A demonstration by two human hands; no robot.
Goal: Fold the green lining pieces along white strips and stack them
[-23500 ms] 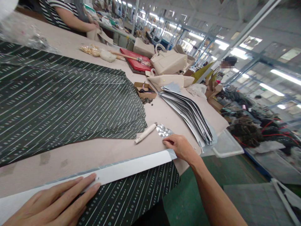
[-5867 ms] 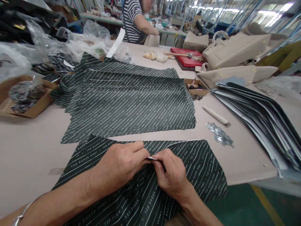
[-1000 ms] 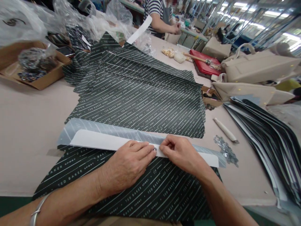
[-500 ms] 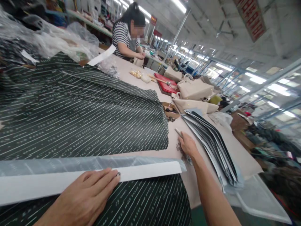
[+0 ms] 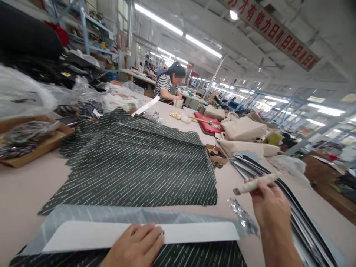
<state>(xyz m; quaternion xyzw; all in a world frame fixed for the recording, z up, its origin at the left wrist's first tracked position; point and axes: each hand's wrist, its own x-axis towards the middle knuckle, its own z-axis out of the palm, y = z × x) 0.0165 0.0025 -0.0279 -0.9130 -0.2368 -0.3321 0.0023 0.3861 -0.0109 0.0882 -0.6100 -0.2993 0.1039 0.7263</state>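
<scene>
My left hand (image 5: 136, 246) lies flat on a long white strip (image 5: 200, 233), its fingers stretched over it. By its fingertips is a small dark shiny bit (image 5: 162, 232), too small to name. The strip rests on the grey backing of a folded dark striped fabric sheet (image 5: 178, 256) with printed lettering. On the right, my right hand (image 5: 268, 200) grips a pale, wrapped-looking stick (image 5: 251, 184) with a dark end, held above the table. Small shiny metal pieces (image 5: 243, 217) lie just left of that hand. Another dark striped sheet (image 5: 144, 170) is spread out ahead.
A stack of dark, white-edged strips (image 5: 300, 218) lies at the right. Beyond are a small cardboard box (image 5: 218, 154), cream bags (image 5: 244, 128) and a red item (image 5: 207, 124). A carton (image 5: 62, 135) stands left. Across the table a person (image 5: 165, 87) in stripes works.
My right hand, with the stick, has come up from beside the metal pieces on the table. My left hand stays on the white strip. The view has swung left and up.
</scene>
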